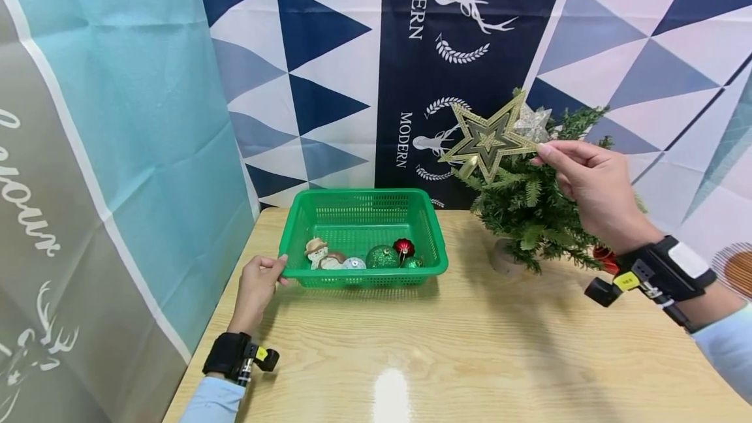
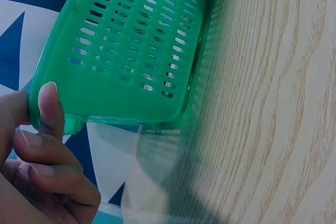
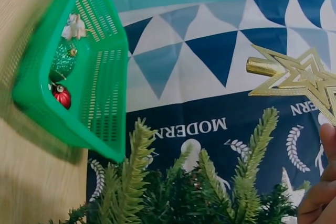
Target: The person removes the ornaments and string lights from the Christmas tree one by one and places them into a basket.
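My right hand (image 1: 602,188) pinches one point of a gold star tree topper (image 1: 489,138) between thumb and fingers, holding it up in front of the small Christmas tree (image 1: 534,214). In the right wrist view a short gold socket (image 3: 262,66) sticks out from the star. A silver glitter star (image 1: 533,124) sits at the top of the tree, partly behind the gold one. My left hand (image 1: 256,289) grips the front left corner of a green plastic basket (image 1: 364,274), thumb and index finger on its rim. Inside lie a snowman ornament (image 1: 316,252), a green bauble (image 1: 382,257) and a red bauble (image 1: 403,248).
The basket stands on a wooden table (image 1: 376,344) against the patterned cloth (image 1: 329,83) behind. A pale tree base (image 1: 506,257) rests right of the basket. A red object (image 1: 605,258) shows behind the right wrist. A round brown-centred item (image 1: 737,271) is at the right edge.
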A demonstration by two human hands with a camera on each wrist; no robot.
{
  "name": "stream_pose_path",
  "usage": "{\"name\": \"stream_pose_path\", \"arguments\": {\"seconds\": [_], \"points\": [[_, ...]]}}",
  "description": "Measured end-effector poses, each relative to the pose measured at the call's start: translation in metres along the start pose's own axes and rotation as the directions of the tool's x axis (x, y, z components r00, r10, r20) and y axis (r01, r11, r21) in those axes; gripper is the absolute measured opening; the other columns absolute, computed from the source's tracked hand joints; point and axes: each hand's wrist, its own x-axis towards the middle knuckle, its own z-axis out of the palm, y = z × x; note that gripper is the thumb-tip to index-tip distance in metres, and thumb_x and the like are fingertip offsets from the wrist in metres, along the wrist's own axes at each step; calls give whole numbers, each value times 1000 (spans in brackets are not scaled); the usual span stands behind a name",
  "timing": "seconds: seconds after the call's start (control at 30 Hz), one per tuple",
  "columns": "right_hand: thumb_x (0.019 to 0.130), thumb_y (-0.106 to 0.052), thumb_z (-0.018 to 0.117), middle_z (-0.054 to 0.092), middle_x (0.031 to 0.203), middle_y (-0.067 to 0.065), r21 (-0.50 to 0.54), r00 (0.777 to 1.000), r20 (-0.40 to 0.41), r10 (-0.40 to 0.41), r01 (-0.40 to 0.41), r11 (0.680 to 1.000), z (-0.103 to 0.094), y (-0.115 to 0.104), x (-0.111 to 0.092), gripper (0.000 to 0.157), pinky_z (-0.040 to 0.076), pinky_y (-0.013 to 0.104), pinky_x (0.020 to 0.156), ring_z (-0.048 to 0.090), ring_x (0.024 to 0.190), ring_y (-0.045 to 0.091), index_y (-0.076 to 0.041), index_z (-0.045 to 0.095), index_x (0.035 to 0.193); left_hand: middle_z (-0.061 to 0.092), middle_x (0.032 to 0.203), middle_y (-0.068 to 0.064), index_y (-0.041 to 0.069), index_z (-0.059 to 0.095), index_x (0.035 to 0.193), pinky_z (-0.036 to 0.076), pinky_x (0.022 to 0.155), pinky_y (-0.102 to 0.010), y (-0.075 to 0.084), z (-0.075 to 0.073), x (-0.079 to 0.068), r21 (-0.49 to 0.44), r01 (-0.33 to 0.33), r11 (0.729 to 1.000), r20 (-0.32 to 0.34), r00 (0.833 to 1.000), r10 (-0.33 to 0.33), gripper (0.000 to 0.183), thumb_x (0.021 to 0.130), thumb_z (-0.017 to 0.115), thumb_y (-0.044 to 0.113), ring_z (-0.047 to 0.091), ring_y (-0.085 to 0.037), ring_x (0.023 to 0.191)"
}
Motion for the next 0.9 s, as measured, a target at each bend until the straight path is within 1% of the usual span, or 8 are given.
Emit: {"name": "stream_pose_path", "arguments": {"seconds": [0.17, 0.27, 0.47, 0.53, 0.67, 0.77, 0.9], "points": [[97, -3, 71, 78, 91, 7, -31, 1000, 1, 5, -5, 1000, 0, 5, -2, 22, 16, 35, 51, 38, 49, 13, 6, 72, 117, 73, 83, -23, 3, 55, 103, 32, 51, -30, -1, 1, 0, 0, 1, 1000, -3, 1000, -1, 33, 106, 61, 36, 42, -17, 52], [97, -3, 71, 78, 90, 6, -40, 1000, 4, 5, -5, 999, 1, 7, -3, 22, 14, 35, 50, 37, 48, 12, 6, 72, 118, 73, 82, -22, 3, 55, 103, 32, 51, -29, -2, 2, -1, -5, -1, 1000, -2, 1000, 1, 33, 106, 61, 35, 42, -17, 51], [98, -6, 72, 77, 90, 6, -71, 1000, 21, 3, -1, 998, 9, 11, -3, 24, 13, 35, 51, 33, 48, 13, 6, 72, 118, 73, 83, -24, 3, 54, 103, 32, 51, -29, -1, 1, 0, -19, -16, 1000, -5, 1000, 16, 35, 105, 62, 37, 44, -16, 51], [98, -7, 72, 77, 90, 7, -74, 999, 36, 4, -2, 997, 13, 12, -3, 24, 14, 35, 51, 34, 49, 13, 7, 71, 118, 73, 83, -24, 3, 54, 103, 33, 52, -29, 0, 0, -1, -22, -20, 1000, -3, 1000, 20, 35, 105, 62, 37, 45, -16, 52], [99, -7, 70, 76, 91, 8, -52, 998, 62, 21, -18, 998, 17, 15, -4, 24, 21, 33, 47, 40, 49, 12, 8, 70, 118, 73, 80, -21, 3, 55, 103, 34, 53, -29, 0, 0, -1, -16, -20, 1000, -1, 1000, 20, 34, 106, 61, 36, 47, -17, 54], [99, -8, 70, 77, 91, 9, -55, 997, 62, 37, -34, 998, 18, 17, -6, 24, 24, 32, 44, 44, 48, 11, 6, 71, 118, 73, 78, -18, 3, 55, 102, 34, 53, -29, 0, -1, -1, -15, -17, 1000, 0, 1000, 17, 33, 106, 62, 35, 47, -18, 55], [99, -10, 71, 77, 92, 9, -75, 997, 61, 52, -47, 996, 17, 19, -6, 25, 20, 36, 45, 43, 46, 13, 5, 71, 119, 73, 79, -19, 3, 54, 102, 34, 53, -29, 1, 0, -3, -17, -10, 1000, -4, 1000, 10, 33, 106, 61, 35, 47, -18, 55]]}}
